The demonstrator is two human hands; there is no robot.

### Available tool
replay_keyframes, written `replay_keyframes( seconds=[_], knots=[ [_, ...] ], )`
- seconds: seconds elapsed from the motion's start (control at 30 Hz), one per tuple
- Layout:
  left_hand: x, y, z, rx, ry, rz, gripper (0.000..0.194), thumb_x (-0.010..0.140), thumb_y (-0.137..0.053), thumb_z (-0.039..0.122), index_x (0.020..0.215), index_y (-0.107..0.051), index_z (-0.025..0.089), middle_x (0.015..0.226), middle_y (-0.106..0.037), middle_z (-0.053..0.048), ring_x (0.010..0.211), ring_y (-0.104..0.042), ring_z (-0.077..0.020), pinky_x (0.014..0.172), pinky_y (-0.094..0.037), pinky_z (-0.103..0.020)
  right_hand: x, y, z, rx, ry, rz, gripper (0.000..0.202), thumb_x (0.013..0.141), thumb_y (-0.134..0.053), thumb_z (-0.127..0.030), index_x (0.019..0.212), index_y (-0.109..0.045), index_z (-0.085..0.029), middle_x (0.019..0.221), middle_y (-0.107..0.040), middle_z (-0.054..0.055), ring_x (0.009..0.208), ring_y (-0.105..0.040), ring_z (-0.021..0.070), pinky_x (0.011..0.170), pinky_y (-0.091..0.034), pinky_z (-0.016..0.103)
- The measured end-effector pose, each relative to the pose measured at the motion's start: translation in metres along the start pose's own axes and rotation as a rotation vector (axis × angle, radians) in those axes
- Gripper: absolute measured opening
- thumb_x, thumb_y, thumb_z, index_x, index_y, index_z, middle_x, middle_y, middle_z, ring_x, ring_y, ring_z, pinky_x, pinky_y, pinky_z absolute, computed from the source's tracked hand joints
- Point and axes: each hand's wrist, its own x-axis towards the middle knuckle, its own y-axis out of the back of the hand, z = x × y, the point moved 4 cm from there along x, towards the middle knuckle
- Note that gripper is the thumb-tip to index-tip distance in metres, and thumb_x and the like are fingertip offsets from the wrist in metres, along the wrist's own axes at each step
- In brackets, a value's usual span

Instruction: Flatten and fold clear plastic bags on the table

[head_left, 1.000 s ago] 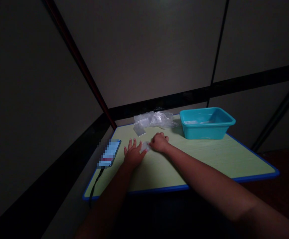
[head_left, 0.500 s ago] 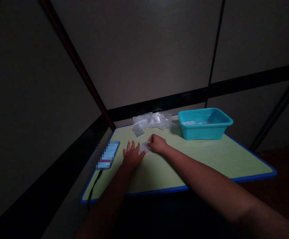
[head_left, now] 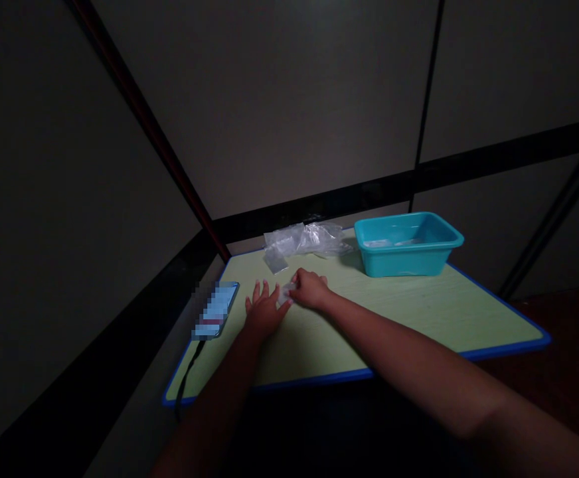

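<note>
A small clear plastic bag [head_left: 285,293] lies on the table between my two hands, partly covered by them. My left hand [head_left: 264,310] rests on the tabletop with its fingers spread. Its thumb and index finger touch the bag's left and near edges. My right hand [head_left: 309,289] is closed, thumb and fingers pinched at the bag's right side. Whether anything lies inside the bag is too small to make out. Just beyond my hands are more flat plastic bags [head_left: 275,259] and a crumpled clear plastic bag [head_left: 322,238].
A turquoise plastic basin [head_left: 403,260] with pale items inside stands at the back right of the blue-edged table [head_left: 419,318]. At the left edge lies a phone [head_left: 217,309] with a black strap [head_left: 186,378] hanging from it. Wall panels close in the back and left.
My right hand has slid slightly left along the small bag, closer to my left hand, and now covers more of it. My left hand stays nearly where it was.
</note>
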Motion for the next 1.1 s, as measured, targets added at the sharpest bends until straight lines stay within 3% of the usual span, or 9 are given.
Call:
replay_keyframes(
  seconds=[0.13,0.3,0.5,0.6,0.7,0.8,1.1],
  knots=[
    [0.000,0.001,0.001,0.000,0.007,-0.010,0.065,0.086,-0.036,0.055,0.141,-0.034,0.021,0.151,-0.019,-0.017,0.140,-0.004,-0.0324,0.106,-0.016,-0.058,0.001,0.006,0.004,-0.139,-0.055,0.052,0.032,0.076,-0.059,-0.046,0.092,-0.062,-0.018,0.106,-0.062,0.013,0.107,-0.046,0.0285,0.082,-0.034,0.039],
    [0.000,0.002,0.002,0.014,0.015,-0.007,0.065,0.086,-0.037,0.056,0.141,-0.035,0.022,0.151,-0.020,-0.016,0.140,-0.006,-0.0323,0.106,-0.016,-0.058,0.000,0.004,0.003,-0.186,0.022,0.077,0.045,0.078,-0.052,-0.058,0.094,-0.063,-0.018,0.112,-0.057,0.014,0.109,-0.042,0.0286,0.085,-0.032,0.042],
    [-0.001,0.002,0.003,0.032,0.027,-0.012,0.065,0.086,-0.036,0.056,0.141,-0.035,0.022,0.151,-0.020,-0.015,0.141,-0.006,-0.0317,0.106,-0.018,-0.057,0.004,0.009,0.010,-0.223,-0.037,0.127,0.034,0.081,-0.055,-0.044,0.102,-0.060,-0.017,0.115,-0.054,0.015,0.112,-0.039,0.0286,0.087,-0.031,0.043],
    [-0.001,0.002,0.003,0.032,0.026,-0.007,0.065,0.086,-0.035,0.057,0.141,-0.036,0.022,0.151,-0.020,-0.015,0.140,-0.007,-0.0318,0.106,-0.018,-0.057,0.005,0.009,0.011,-0.190,-0.024,0.163,0.038,0.085,-0.047,-0.048,0.106,-0.057,-0.018,0.118,-0.052,0.015,0.114,-0.039,0.0284,0.089,-0.030,0.045],
    [-0.001,0.002,0.002,0.025,0.026,-0.008,0.065,0.086,-0.035,0.058,0.141,-0.035,0.023,0.152,-0.020,-0.015,0.141,-0.005,-0.0314,0.106,-0.017,-0.056,0.003,0.003,0.008,-0.205,0.049,0.102,0.046,0.084,-0.045,-0.054,0.114,-0.052,-0.020,0.126,-0.047,0.015,0.120,-0.034,0.0291,0.095,-0.024,0.054],
    [0.000,0.001,0.001,0.019,0.028,-0.016,0.066,0.086,-0.034,0.059,0.141,-0.034,0.023,0.152,-0.019,-0.014,0.141,-0.005,-0.0311,0.106,-0.016,-0.056,0.001,-0.001,0.010,-0.259,0.052,0.039,0.050,0.084,-0.047,-0.049,0.123,-0.047,-0.017,0.137,-0.038,0.018,0.131,-0.022,0.0309,0.100,-0.010,0.062],
    [0.001,-0.002,0.000,0.016,0.004,-0.015,0.067,0.086,-0.034,0.058,0.141,-0.034,0.021,0.151,-0.020,-0.017,0.140,-0.004,-0.0330,0.106,-0.016,-0.059,-0.002,0.002,0.009,-0.300,0.114,-0.041,0.057,0.088,-0.041,-0.042,0.139,-0.034,-0.018,0.152,-0.013,0.016,0.140,-0.003,0.0291,0.101,0.003,0.067]
  ],
)
